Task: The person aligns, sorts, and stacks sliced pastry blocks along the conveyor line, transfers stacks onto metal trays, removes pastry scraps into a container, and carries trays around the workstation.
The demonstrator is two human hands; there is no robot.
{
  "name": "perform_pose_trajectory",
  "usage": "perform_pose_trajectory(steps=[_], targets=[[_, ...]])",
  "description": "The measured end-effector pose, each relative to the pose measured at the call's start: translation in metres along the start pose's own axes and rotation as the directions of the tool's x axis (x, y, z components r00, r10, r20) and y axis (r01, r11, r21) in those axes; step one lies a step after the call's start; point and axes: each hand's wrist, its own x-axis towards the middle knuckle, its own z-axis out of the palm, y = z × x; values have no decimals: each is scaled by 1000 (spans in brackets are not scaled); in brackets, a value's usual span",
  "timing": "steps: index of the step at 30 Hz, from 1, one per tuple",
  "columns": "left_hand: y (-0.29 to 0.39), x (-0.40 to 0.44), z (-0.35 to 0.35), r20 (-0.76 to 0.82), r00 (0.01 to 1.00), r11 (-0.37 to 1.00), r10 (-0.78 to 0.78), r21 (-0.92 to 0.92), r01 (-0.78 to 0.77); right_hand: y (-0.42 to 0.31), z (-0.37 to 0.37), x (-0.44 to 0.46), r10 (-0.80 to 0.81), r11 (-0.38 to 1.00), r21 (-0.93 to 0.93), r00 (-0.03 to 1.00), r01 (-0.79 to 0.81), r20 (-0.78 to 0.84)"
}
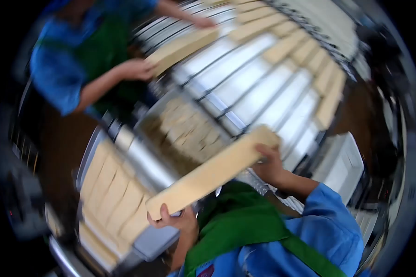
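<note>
Long pale block (pixel 212 173) is held slantwise and raised, in view before the near edge of the slatted white table (pixel 252 94) and one corner of the grey bin (pixel 218 128). Its lower end is grasped by the left hand (pixel 178 220) — thumb laid on top, fingers curled beneath — while the other end is gripped by the fingers of the right hand (pixel 270 164). Broken pale pieces (pixel 189 127) are contained in the bin. Similar blocks (pixel 330 99) are lined along the table's far edge, toward its right corner. At its left edge, another block (pixel 182 48) is held by a co-worker (pixel 101 60).
</note>
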Motion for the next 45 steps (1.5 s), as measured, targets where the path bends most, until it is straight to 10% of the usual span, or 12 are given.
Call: perform_pose_trajectory(steps=[3,12,15,24,31,34,38,40,42,43,44,45], targets=[[54,-4,34,396,860,939,-321,11,345,29,-53,36,259,962,-123,958,-245,120],[167,-15,119,834,549,966,-53,-96,240,228,-143,82,333,916,-83,629,-393,702],[185,-15,146,862,504,938,51,-214,272,273,-144,89,607,606,-7,457,-795,650],[227,-25,236,945,253,880,207,-293,374,382,-129,115,889,386,-553,457,-738,11],[246,-51,323,769,515,778,379,-566,272,362,-122,132,534,322,-676,717,-662,-448],[234,-38,316,870,477,627,121,-440,643,314,-109,127,455,635,-539,831,-554,-319],[179,-7,252,716,672,516,-191,-509,689,227,-81,112,196,947,-260,981,-189,-2],[141,6,220,426,851,623,-306,-586,518,170,-54,106,165,977,-161,975,-141,151],[105,18,181,441,778,615,-448,-479,626,115,-18,102,126,987,64,959,-147,255],[87,17,162,324,857,848,-401,-224,481,85,3,98,33,966,235,954,-106,298],[70,15,143,242,919,950,-311,87,299,55,26,95,38,918,348,914,-192,405],[60,17,118,276,869,896,-411,-56,441,15,42,95,102,833,394,807,-389,582]])
